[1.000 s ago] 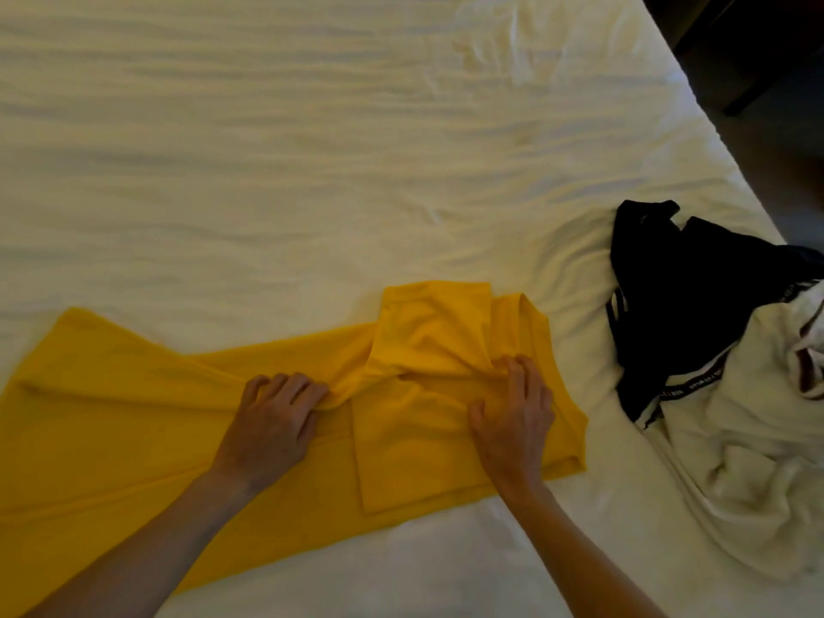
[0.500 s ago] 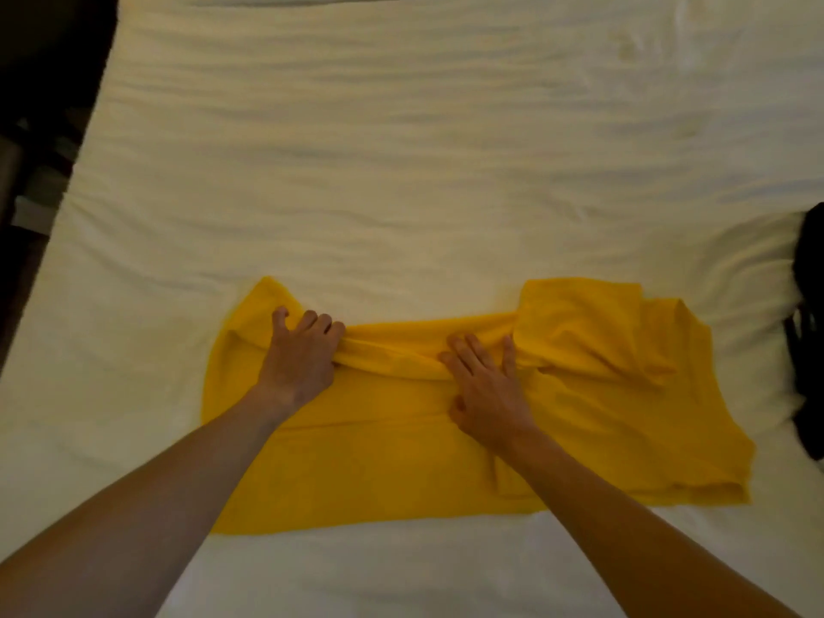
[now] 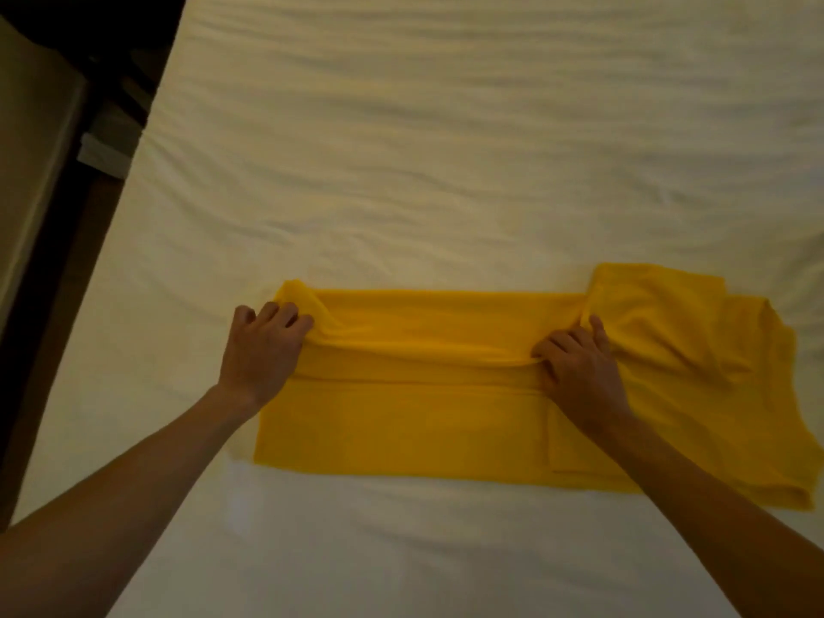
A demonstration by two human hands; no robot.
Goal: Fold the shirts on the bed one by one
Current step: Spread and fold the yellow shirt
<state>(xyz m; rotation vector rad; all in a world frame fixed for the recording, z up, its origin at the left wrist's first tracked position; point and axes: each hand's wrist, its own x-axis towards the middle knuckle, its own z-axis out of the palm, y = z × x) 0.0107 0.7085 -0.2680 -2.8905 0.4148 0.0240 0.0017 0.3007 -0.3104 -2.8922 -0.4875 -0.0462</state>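
**A:** What is at the far left?

**B:** A dark wooden floor strip [image 3: 67,243] runs beside the bed, with a pale beige panel [image 3: 31,162] at the picture's edge. Right of that begins the wide bed covered in a wrinkled cream-white sheet [image 3: 446,149].

**A:** And the shirt?

**B:** The bright yellow cotton shirt [image 3: 423,417] lies flat on the near half of the bed, stretched sideways in a long band. Its far long edge is doubled over toward the person, making a soft raised ridge along the band.

**A:** Where is the left hand?

**B:** The left hand [image 3: 263,350] sits on the shirt's left end, at the hem corner. Its fingers [image 3: 285,312] are curled and bunch the folded edge of the yellow cloth; the thumb is hidden, so I cannot tell whether it pinches from below.

**A:** And the right one?

**B:** The right hand [image 3: 579,372] rests farther along the same ridge, well apart from the left, just where the body meets the folded-in sleeve. Its fingers are bent, with the tips tucked into the cloth and a fold gathered under them.

**A:** What lies past it?

**B:** The shirt's shoulder end, rumpled, with a sleeve flap laid over the body and the lower corner reaching toward the right edge of the picture.
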